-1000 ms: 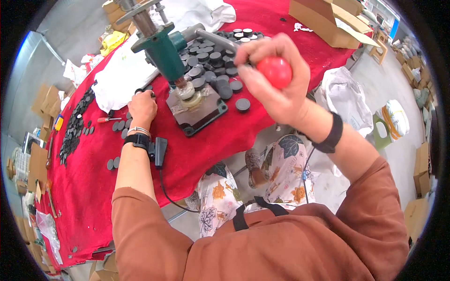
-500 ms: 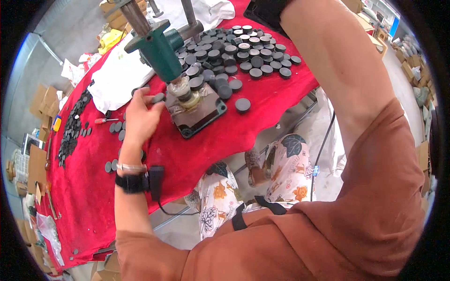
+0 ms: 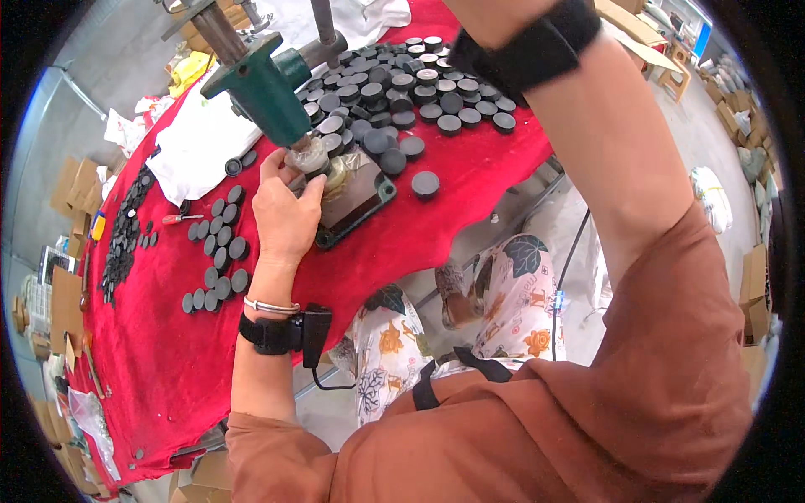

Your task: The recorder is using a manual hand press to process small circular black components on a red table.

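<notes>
Black disc (image 3: 316, 174) is half hidden under the green press (image 3: 272, 96). Left hand (image 3: 287, 210) has moved right up to it, fingers loosely curled, can't tell if they're gripping. Right hand's cut off up top, so no idea there.

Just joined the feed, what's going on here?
A person sits at a red-covered table, left hand at a green press, fingers close by its lower end; whether they grip anything is unclear. The right arm stretches forward, its hand out of view. Dark discs lie on both sides of the press.
</notes>
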Demonstrator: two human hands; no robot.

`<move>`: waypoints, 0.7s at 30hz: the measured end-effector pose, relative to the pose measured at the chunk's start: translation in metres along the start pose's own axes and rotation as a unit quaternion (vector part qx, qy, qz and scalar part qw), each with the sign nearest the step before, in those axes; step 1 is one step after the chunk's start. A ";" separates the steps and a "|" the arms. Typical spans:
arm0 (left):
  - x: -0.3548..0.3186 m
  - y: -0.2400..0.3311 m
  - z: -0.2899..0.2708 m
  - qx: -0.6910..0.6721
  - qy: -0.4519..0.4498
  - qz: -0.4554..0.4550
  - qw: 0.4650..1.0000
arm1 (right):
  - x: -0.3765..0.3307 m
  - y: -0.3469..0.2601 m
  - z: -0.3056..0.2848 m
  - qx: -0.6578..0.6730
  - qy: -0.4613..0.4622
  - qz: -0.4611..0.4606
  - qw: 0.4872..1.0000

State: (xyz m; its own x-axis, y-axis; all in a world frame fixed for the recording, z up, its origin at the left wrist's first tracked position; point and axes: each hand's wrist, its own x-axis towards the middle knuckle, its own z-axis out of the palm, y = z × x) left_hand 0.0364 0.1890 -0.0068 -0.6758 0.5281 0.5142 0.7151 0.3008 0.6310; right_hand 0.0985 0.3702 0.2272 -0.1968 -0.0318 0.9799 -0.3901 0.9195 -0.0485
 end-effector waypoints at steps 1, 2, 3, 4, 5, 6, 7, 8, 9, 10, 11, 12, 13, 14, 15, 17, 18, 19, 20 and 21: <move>0.000 0.000 0.000 -0.005 -0.001 -0.002 1.000 | -0.014 -0.004 -0.008 0.147 0.015 0.119 0.982; 0.000 0.000 0.000 -0.011 -0.001 -0.003 1.000 | -0.030 -0.012 -0.023 0.083 -0.005 0.072 0.994; -0.001 0.000 0.000 -0.016 -0.001 -0.004 1.000 | -0.046 -0.018 -0.036 0.029 -0.018 0.024 0.999; -0.001 0.000 0.000 -0.022 0.001 -0.008 1.000 | -0.063 -0.027 -0.049 -0.023 -0.025 -0.024 0.999; -0.002 0.000 0.000 -0.028 0.004 -0.012 1.000 | -0.078 -0.032 -0.059 -0.064 -0.026 -0.071 0.995; -0.003 -0.001 0.000 -0.035 0.005 -0.016 0.999 | -0.093 -0.038 -0.067 -0.106 -0.027 -0.117 0.987; -0.004 -0.001 0.000 -0.027 0.006 -0.012 1.000 | -0.109 -0.042 -0.071 -0.147 -0.027 -0.162 0.975; -0.005 -0.002 -0.001 -0.021 0.006 -0.009 1.000 | -0.124 -0.045 -0.073 -0.202 -0.024 -0.219 0.954; -0.005 -0.003 0.000 -0.012 0.012 0.011 1.000 | -0.141 -0.048 -0.064 -0.144 0.013 -0.178 0.973; -0.005 -0.004 0.000 0.000 0.012 0.006 1.000 | -0.157 -0.051 -0.057 -0.015 0.063 -0.104 0.992; -0.006 -0.005 -0.001 0.014 0.018 0.016 1.000 | -0.172 -0.054 -0.049 0.117 0.102 -0.020 0.988; -0.006 -0.006 -0.001 0.038 0.020 0.010 0.999 | -0.188 -0.058 -0.052 0.222 0.081 -0.014 0.972; -0.006 -0.006 -0.001 0.018 0.019 0.002 1.000 | -0.199 -0.060 -0.048 0.233 0.082 0.060 0.967; -0.007 -0.006 -0.001 0.006 0.015 -0.022 1.000 | -0.210 -0.062 -0.047 0.247 0.095 0.093 0.960; -0.008 -0.007 -0.002 -0.007 0.013 -0.043 0.999 | -0.216 -0.062 -0.046 0.258 0.118 0.076 0.956; -0.008 -0.008 -0.003 -0.029 0.011 -0.048 0.998 | -0.218 -0.064 -0.052 0.249 0.087 0.104 0.959; -0.009 -0.009 -0.003 -0.040 0.011 -0.043 0.998 | -0.212 -0.064 -0.054 0.238 0.077 0.099 0.963; -0.008 -0.011 -0.004 -0.045 -0.001 -0.046 0.998 | -0.202 -0.061 -0.060 0.195 0.007 0.004 0.981; -0.007 -0.013 -0.003 -0.068 -0.005 -0.044 0.997 | -0.188 -0.061 -0.064 0.199 -0.019 0.050 0.979; -0.007 -0.017 -0.003 -0.088 -0.007 -0.036 0.995 | -0.172 -0.061 -0.066 0.212 -0.008 0.080 0.974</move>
State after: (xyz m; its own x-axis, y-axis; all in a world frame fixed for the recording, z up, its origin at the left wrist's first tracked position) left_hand 0.0286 0.1779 -0.0191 -0.7213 0.5215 0.4559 0.6213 0.1961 0.7587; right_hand 0.2159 0.3453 0.0749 -0.2977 0.0892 0.9505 -0.6887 0.6695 -0.2785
